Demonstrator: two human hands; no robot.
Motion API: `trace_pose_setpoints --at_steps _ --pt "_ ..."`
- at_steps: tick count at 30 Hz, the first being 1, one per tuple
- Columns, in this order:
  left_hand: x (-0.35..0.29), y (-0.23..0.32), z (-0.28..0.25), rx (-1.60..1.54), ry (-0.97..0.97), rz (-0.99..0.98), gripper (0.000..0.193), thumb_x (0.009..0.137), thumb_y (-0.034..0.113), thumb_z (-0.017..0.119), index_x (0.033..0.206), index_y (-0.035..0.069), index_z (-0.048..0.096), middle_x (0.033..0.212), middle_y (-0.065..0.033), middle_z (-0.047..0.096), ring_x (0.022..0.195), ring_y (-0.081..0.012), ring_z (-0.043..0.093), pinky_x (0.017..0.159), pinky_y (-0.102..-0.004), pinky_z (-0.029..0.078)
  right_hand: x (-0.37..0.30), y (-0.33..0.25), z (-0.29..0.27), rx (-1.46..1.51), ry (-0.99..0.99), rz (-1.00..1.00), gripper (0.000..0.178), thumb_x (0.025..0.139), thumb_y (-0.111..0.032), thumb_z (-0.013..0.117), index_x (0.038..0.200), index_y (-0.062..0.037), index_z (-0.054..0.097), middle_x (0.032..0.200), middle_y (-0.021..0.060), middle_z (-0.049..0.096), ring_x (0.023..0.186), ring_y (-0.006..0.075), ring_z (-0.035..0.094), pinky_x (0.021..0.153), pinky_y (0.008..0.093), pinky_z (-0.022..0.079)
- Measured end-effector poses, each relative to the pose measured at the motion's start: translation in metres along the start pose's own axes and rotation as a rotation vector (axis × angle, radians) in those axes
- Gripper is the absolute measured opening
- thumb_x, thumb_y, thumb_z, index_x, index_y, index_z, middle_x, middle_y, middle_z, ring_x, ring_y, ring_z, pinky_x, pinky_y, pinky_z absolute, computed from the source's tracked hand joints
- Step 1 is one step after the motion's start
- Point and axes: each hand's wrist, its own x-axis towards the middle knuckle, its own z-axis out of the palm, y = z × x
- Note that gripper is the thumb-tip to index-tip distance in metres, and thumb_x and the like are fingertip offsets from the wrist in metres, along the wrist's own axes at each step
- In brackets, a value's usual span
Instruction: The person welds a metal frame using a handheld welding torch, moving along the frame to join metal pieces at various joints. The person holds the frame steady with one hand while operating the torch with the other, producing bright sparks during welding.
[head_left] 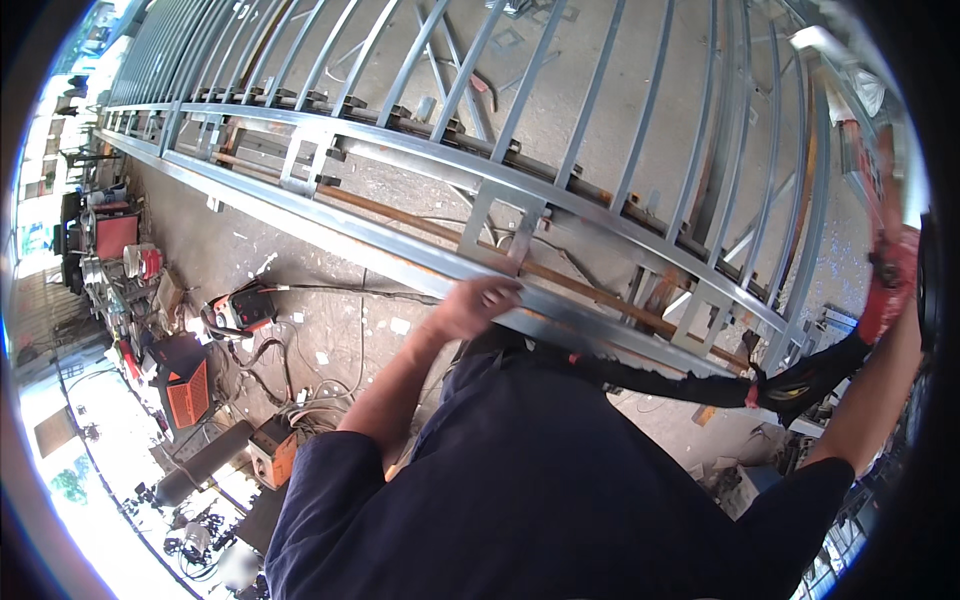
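My bare left hand is closed, its fingers curled over the near edge of a long silver metal rail. What the fingers hold, if anything, is hidden. Far to the right, my right hand is smeared by motion, with red material around it; whether this is a glove or a handle I cannot tell. A thick black-wrapped cable runs from in front of my waist to that hand. Beyond the rail lies a large metal railing panel with many parallel bars, and square plates join its lower rails.
An orange and black machine and an orange box stand on the floor at left, among tangled cables. A red and black unit trails a cable toward the rail. Loose metal strips lie beneath the panel.
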Motion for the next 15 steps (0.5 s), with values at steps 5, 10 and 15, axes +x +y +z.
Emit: trace_pose_setpoints --at_steps 5,10,15 --pt "0.093 0.024 -0.154 0.319 0.453 0.003 0.026 0.097 0.025 0.073 0.113 0.005 0.077 0.098 -0.0170 0.078 0.088 -0.0191 0.076 0.081 -0.0346 0.059 0.071 0.073 0.102 0.056 -0.463 0.514 0.049 0.104 -0.041 0.062 0.126 0.0028 0.063 0.099 0.0131 0.074 0.065 0.0169 0.070 0.058 0.0299 0.058" --pt "0.207 0.055 -0.243 0.627 0.403 -0.093 0.038 0.100 0.038 0.067 0.120 0.007 0.076 0.103 -0.0157 0.078 0.090 -0.0273 0.075 0.083 -0.0385 0.058 0.105 0.140 0.206 0.038 -0.672 0.689 0.050 0.102 -0.041 0.068 0.131 -0.0006 0.063 0.094 0.0105 0.073 0.065 0.0149 0.067 0.059 0.0293 0.057" --pt "0.270 0.041 -0.247 0.895 0.152 -0.276 0.042 0.097 0.046 0.068 0.116 0.011 0.078 0.098 -0.0166 0.077 0.091 -0.0367 0.074 0.082 -0.0462 0.057 0.116 0.193 0.260 0.153 -0.769 0.863 0.053 0.101 -0.041 0.070 0.133 -0.0002 0.063 0.093 0.0087 0.071 0.066 0.0150 0.065 0.061 0.0294 0.056"
